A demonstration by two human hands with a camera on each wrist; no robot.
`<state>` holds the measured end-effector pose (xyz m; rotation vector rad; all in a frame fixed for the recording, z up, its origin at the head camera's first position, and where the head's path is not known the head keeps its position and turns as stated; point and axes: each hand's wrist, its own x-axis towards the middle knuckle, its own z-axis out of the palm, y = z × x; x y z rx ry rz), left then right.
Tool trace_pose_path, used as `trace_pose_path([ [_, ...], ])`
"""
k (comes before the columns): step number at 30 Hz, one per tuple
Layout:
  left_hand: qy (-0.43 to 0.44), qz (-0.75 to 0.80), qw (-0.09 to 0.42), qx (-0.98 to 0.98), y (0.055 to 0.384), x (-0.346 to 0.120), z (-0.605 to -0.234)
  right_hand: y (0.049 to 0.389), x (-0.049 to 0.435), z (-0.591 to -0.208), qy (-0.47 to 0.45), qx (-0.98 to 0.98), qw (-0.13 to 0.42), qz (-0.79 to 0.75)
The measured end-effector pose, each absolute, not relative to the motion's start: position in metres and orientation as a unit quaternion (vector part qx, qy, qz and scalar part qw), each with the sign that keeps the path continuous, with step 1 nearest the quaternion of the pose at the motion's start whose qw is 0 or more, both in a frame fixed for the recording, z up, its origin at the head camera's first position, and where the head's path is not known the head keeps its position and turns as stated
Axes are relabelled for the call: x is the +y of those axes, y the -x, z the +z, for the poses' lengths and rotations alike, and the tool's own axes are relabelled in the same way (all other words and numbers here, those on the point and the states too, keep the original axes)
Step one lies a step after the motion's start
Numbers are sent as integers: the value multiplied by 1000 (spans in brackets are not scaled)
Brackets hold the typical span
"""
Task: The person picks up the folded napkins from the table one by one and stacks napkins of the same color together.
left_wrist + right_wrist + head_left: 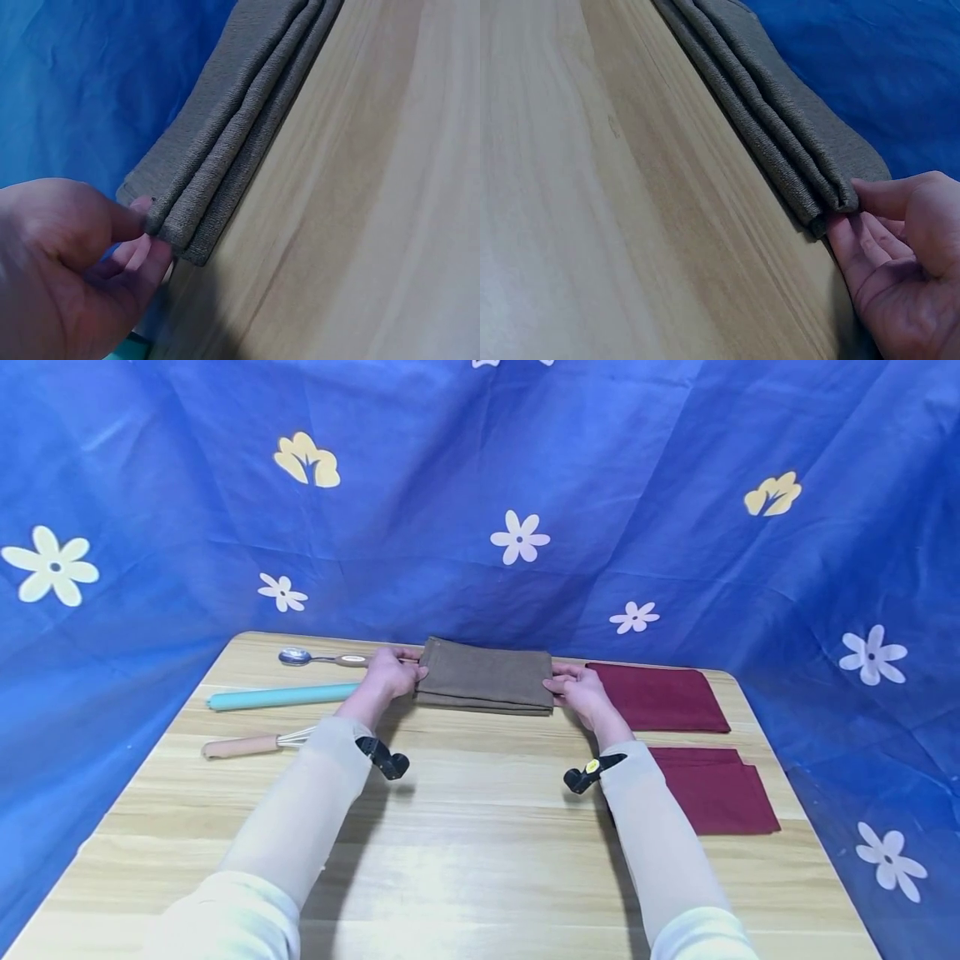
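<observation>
A folded grey-brown cloth (483, 677) lies at the back middle of the table, its layered folded edge facing me. My left hand (392, 673) pinches its left end; in the left wrist view the thumb is on top and the fingers (150, 262) are at the layers' side. At the opposite end, my right hand (583, 692) pinches the cloth's right side. The right wrist view shows that thumb (881, 196) against the upper layers, with the other fingers partly beneath. How far the fingers reach under the cloth is hidden.
To the left lie a spoon (296, 657), a turquoise rod-like roll (277, 697) and a whisk (243, 746), partly covered by my left arm. On the right are two folded dark red cloths, one at the back (663, 697) and one nearer (720, 793). A blue flowered curtain (420, 485) hangs behind the table.
</observation>
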<state>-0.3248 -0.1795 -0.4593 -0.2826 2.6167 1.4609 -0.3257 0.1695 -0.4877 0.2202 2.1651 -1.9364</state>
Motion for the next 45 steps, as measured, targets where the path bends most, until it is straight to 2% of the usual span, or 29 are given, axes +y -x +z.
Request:
trace_pose_path([
  [45,116,536,16,836,316,-180,-462,319,167,-498,-78,724,68,-682],
])
